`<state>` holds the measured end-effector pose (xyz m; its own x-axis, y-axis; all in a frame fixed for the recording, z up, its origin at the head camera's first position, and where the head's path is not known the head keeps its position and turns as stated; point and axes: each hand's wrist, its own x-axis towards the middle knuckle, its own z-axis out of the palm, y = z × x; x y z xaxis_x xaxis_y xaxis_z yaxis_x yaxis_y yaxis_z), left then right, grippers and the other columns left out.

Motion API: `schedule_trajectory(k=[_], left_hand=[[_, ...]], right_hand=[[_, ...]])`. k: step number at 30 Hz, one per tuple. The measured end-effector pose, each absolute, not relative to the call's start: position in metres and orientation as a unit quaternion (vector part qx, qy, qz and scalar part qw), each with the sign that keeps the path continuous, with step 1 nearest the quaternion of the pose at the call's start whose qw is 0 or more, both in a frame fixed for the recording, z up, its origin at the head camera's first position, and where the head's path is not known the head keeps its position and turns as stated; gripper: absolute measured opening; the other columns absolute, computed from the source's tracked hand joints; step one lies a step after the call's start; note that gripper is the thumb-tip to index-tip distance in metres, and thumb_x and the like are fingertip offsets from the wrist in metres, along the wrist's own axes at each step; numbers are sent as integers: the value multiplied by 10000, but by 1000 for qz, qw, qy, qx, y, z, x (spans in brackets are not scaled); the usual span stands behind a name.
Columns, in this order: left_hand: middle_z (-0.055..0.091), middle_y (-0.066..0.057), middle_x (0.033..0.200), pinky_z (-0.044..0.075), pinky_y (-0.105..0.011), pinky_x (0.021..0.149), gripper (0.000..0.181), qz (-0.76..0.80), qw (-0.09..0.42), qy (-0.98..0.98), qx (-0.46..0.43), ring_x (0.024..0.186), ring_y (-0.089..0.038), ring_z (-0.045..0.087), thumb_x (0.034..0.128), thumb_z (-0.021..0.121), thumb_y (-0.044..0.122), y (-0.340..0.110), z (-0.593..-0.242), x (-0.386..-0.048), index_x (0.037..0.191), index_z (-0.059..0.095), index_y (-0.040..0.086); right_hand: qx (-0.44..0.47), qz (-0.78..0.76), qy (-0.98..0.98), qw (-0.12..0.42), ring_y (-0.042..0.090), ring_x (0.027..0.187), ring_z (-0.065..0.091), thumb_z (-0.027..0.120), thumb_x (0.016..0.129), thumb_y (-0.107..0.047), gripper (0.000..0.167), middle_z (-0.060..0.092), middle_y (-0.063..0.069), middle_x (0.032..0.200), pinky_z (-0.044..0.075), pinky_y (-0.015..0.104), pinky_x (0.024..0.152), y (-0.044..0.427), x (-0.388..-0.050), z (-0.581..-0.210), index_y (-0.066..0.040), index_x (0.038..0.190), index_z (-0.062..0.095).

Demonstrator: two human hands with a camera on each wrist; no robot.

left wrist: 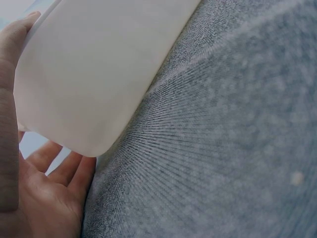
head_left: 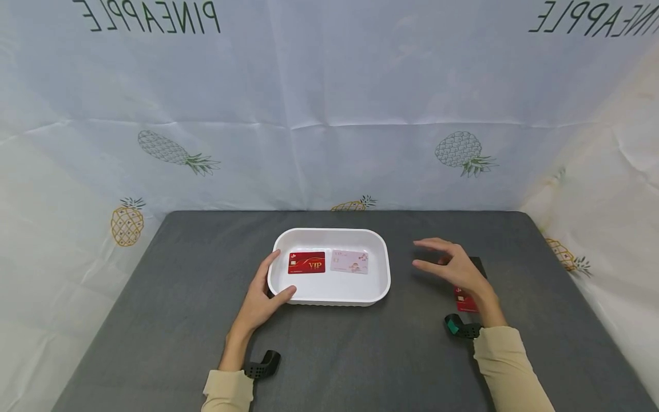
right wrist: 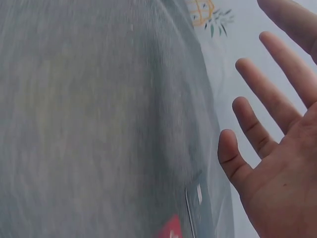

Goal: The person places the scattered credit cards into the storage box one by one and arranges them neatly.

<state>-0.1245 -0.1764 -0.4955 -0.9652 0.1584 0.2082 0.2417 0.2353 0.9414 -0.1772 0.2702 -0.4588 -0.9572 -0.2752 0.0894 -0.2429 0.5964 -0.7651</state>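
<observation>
A white plastic tray (head_left: 329, 293) stands on the dark grey table. Inside lie a red VIP card (head_left: 306, 262) on the left and a pale pink card (head_left: 349, 261) beside it. My left hand (head_left: 261, 302) grips the tray's left end, thumb over the near rim and fingers along the side. To the right of the tray, my right hand (head_left: 453, 266) hovers with fingers spread and holds nothing. Partly hidden under that hand and wrist are another red card (head_left: 465, 300) and a dark card (head_left: 479, 266), also visible in the right wrist view.
The grey-covered table (head_left: 360, 360) has rounded far corners. Behind it hangs a white curtain (head_left: 329, 166) printed with pineapples. Black wrist cameras (head_left: 264, 365) jut from both wrists over the table.
</observation>
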Motion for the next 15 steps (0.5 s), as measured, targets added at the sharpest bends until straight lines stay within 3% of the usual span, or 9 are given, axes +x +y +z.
schedule_trajectory(k=[7, 12, 15], left_hand=[[404, -218, 1563, 460, -150, 990, 862, -603, 35, -787, -124, 1289, -351, 506, 861, 763, 97, -177, -495, -124, 1588, 300, 75], [412, -216, 1556, 465, -154, 984, 860, -605, 36, -786, -127, 1280, -352, 511, 862, 763, 96, -177, -496, -124, 1588, 303, 85], [418, -214, 1552, 472, -156, 982, 857, -605, 37, -785, -130, 1274, -356, 517, 861, 764, 97, -177, -496, -124, 1587, 309, 94]], right_hand=[[-153, -428, 891, 3, -59, 1153, 487, 763, 919, -193, 465, 597, 118, 1411, 467, 235, 775, 289, -170, -461, -96, 1361, 657], [-156, -422, 893, -4, -47, 1159, 483, 756, 924, -178, 476, 589, 103, 1393, 466, 212, 776, 304, -163, -462, -90, 1378, 641], [-153, -416, 896, -6, -50, 1163, 473, 752, 926, -177, 475, 593, 30, 1382, 470, 204, 782, 315, -159, -464, -97, 1380, 638]])
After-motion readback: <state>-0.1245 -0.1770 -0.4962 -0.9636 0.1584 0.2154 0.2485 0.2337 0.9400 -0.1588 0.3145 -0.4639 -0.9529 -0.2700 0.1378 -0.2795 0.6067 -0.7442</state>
